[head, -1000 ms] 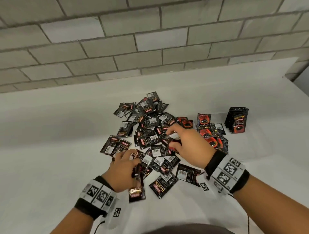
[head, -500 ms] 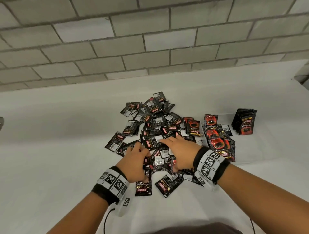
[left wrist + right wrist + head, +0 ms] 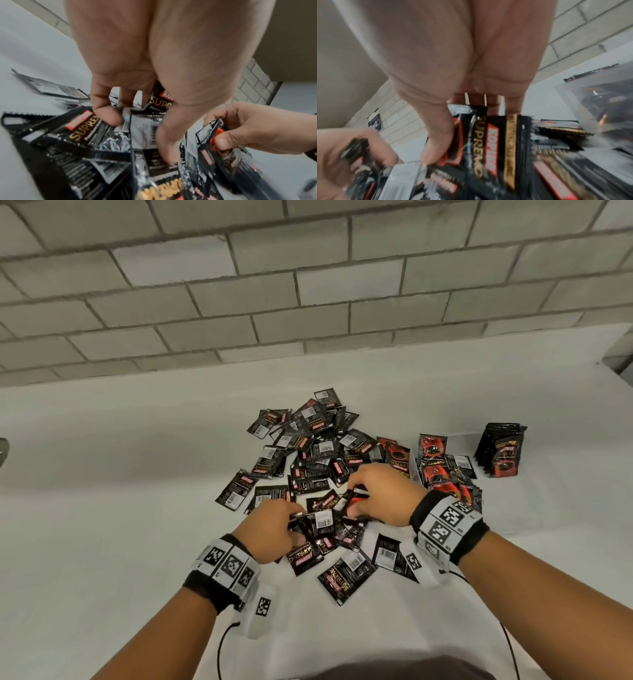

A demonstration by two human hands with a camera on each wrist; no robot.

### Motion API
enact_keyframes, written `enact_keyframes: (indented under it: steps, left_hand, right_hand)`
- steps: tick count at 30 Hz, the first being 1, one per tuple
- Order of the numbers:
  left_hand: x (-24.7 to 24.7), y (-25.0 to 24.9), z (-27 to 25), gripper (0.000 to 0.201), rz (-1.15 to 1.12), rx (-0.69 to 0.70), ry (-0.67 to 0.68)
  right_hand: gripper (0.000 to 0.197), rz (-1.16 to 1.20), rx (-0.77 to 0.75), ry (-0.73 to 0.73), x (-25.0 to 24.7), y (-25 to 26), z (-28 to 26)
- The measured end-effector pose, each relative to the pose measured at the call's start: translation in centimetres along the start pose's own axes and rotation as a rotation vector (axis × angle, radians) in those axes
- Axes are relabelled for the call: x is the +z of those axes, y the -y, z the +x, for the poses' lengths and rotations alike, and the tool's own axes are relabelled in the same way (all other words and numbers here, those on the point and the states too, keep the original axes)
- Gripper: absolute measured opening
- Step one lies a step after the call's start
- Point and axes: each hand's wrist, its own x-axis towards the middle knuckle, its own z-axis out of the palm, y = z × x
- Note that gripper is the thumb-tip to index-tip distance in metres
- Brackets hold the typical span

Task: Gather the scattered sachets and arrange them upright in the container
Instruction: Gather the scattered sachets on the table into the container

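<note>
Several black and red sachets (image 3: 310, 453) lie in a loose pile on the white table (image 3: 120, 508). My left hand (image 3: 298, 525) is at the near side of the pile. Its thumb and fingers (image 3: 109, 119) pinch a few sachets (image 3: 142, 128) fanned out between them. Just right of it, my right hand (image 3: 352, 498) grips a small bundle of sachets (image 3: 481, 142) on edge, thumb in front and fingers behind. A row of sachets (image 3: 501, 451) stands upright at the far right, inside a clear container (image 3: 590, 97).
More sachets (image 3: 442, 474), red side up, lie between the pile and the upright row. Loose sachets (image 3: 346, 575) lie near me in front of the hands. A grey block wall (image 3: 308, 285) rises behind the table. The table's right edge (image 3: 616, 378) is near the corner.
The right hand lay flat on the pile half a second ago; its fingers now curl round a bundle. The left hand moved up from the near edge, still holding sachets.
</note>
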Motion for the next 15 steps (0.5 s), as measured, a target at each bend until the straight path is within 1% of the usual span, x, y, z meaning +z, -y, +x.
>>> enact_keyframes:
  steps: [1,3,4,8,9,11,12,13,14,15]
  left_hand:
    - [-0.2,0.0,-0.2,0.021,-0.005,0.007,-0.013]
    - [-0.7,0.1,-0.4,0.012,-0.027,0.009,-0.045]
    - [-0.9,0.1,-0.6,0.011,-0.047,0.007,-0.060]
    - [-2.1,-0.1,-1.4,0.021,-0.131,-0.012,-0.150]
    - [-2.6,-0.3,-1.8,0.019,-0.158,-0.021,-0.184]
    - [-3.7,-1.1,-2.4,0.018,-0.253,-0.026,-0.250]
    - [-4.3,-1.7,-2.7,0.019,-0.296,-0.013,-0.280]
    - [-4.9,-2.5,-2.9,0.020,-0.327,0.007,-0.303]
    - [-5.5,-3.5,-3.0,0.021,-0.349,0.026,-0.330]
    - [-6.0,-4.7,-2.9,0.024,-0.359,0.045,-0.356]
  right_hand:
    - [0.047,0.047,0.001,-0.045,-0.4,0.0,-0.3]
    - [0.046,0.140,-0.001,-0.133,-1.5,0.3,-1.0]
    - [0.044,0.185,-0.006,-0.173,-2.1,0.3,-1.4]
    - [0.024,0.357,0.029,-0.358,-5.4,-0.4,-4.1]
    - [0.024,0.404,0.044,-0.435,-6.4,-1.0,-5.0]
    - [0.032,0.448,0.072,-0.601,-8.4,-3.0,-6.7]
    - [0.035,0.441,0.101,-0.646,-9.1,-4.4,-7.3]
    - [0.035,0.434,0.137,-0.652,-9.5,-5.7,-7.9]
    - [0.033,0.424,0.186,-0.620,-9.5,-7.2,-8.2]
    - [0.031,0.409,0.232,-0.554,-9.2,-8.7,-8.4]
